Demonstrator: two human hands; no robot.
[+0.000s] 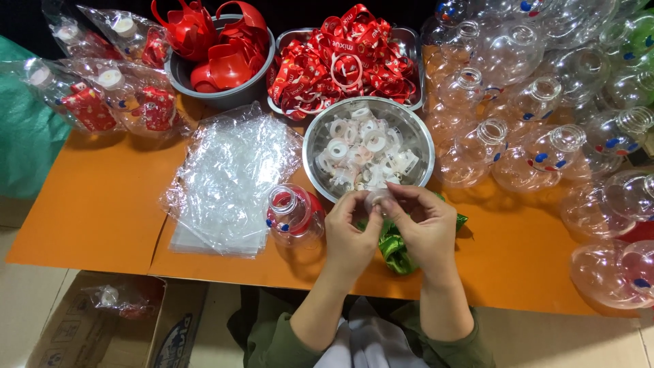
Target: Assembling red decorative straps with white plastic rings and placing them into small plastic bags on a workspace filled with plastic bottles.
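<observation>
A small clear plastic ring (377,200) is pinched between the fingertips of both hands, just in front of the near rim of the steel bowl (320,129). The left hand (351,232) and the right hand (426,228) are brought close together over it, fingers curled, thumbs and forefingers closed on the piece. More white and clear rings (364,150) are heaped in that bowl. A green ribbon (395,249) is partly covered by the hands on the orange table (102,204).

One round clear bottle (294,217), with something red behind it, is laid beside the left hand, next to a stack of clear plastic bags (228,180). A few bagged, finished-looking bottles (102,75) are piled at the far left, and one more is seen in a cardboard box (75,327) on the floor. A large heap of bare bottles (545,102) is left on the right, with a tray of red ribbons (344,61) and a bowl of red handles (218,44) well filled. Most of the work is judged undone.
</observation>
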